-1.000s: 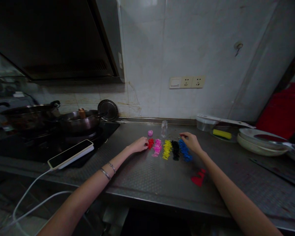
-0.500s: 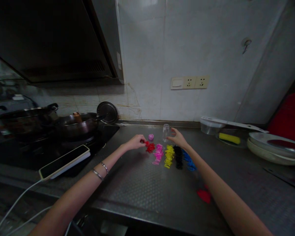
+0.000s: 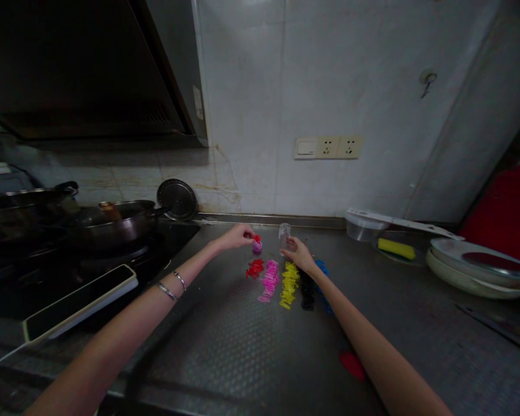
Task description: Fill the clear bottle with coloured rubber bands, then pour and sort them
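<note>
Tiled wall (image 3: 242, 104) backed the head view, where a metal worktop (image 3: 238, 341) carried a red pile (image 3: 255, 268), pink pile (image 3: 269, 282), yellow pile (image 3: 290, 286), black pile (image 3: 307, 292) and blue pile (image 3: 320, 267); separation by colour looked done, though no pieces showed inside the clear jar (image 3: 284, 231). Stretched forward, the left hand (image 3: 235, 237) had its grip pinched on red pieces (image 3: 256, 238) right at a small pink object (image 3: 257, 247), while the right hand (image 3: 301, 255), arm angled inward, had its grip clasped on the jar.

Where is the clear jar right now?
In the head view, the clear jar is just right of center, at the fingers of the right hand, beyond the yellow pile.
</note>
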`<state>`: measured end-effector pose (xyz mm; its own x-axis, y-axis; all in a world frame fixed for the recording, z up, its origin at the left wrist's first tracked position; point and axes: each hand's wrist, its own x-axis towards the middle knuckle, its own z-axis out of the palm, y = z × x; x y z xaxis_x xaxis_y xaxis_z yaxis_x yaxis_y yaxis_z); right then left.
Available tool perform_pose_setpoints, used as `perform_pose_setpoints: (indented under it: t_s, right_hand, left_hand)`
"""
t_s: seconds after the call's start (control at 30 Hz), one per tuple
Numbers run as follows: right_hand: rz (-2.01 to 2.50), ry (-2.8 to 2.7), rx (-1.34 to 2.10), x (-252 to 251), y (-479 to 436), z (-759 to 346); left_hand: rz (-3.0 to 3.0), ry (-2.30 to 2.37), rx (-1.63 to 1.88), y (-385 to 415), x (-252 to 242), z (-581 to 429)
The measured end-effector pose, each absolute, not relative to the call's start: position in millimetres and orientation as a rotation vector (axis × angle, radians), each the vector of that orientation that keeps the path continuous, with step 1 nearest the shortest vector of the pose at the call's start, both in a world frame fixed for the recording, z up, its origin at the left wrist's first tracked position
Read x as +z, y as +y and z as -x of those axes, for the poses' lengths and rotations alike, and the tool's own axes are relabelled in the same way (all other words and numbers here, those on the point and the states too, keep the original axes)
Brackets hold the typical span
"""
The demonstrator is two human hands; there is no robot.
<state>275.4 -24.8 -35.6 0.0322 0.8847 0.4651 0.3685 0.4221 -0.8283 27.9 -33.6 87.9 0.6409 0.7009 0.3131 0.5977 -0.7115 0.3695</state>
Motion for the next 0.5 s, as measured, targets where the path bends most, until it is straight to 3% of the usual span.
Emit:
perform_pose_setpoints:
  t_s: [0.5]
  right_hand:
    - [1.15,-1.576,0.587,-27.3,-30.1,-272.4]
  left_hand:
    - [-2.776,0.859,0.481,21.2,135.5,-106.7]
